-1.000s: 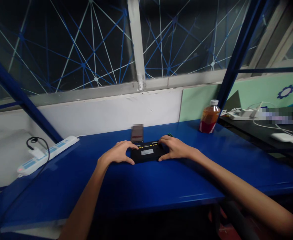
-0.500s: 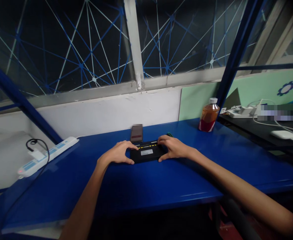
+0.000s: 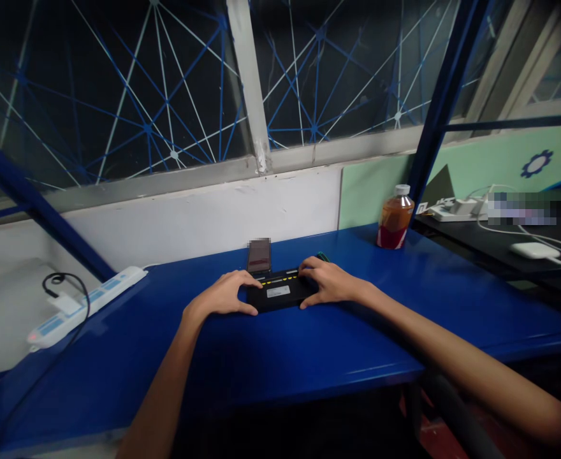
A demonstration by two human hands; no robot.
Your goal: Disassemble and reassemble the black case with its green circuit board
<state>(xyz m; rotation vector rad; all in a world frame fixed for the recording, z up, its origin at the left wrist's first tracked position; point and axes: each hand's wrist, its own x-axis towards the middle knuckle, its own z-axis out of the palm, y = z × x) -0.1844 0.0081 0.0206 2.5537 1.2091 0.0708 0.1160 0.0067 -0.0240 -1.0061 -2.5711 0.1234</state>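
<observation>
A flat black rectangular case [image 3: 276, 302] lies on the blue table, with a pale label on top and a row of yellow marks near its far edge. I cannot make out its exact kind. My left hand [image 3: 227, 293] grips its left end, thumb at the near corner and fingers at the far side. At the right end, my right hand [image 3: 327, 280] holds it the same way, fingers curled over the far edge. A phone [image 3: 259, 256] stands or lies just behind the case. Something small and green [image 3: 323, 256] shows partly behind my right fingers.
The blue table [image 3: 338, 344] runs to the wall below a window. A white power strip [image 3: 89, 306] with a black cable lies at the left. A bottle of reddish-brown drink [image 3: 395, 218] stands at the back right. Beyond it, a black table [image 3: 495, 248] carries chargers and white cables.
The whole view has shifted slightly, so everything sits a little further left. Both hands keep the same hold on the black case.
</observation>
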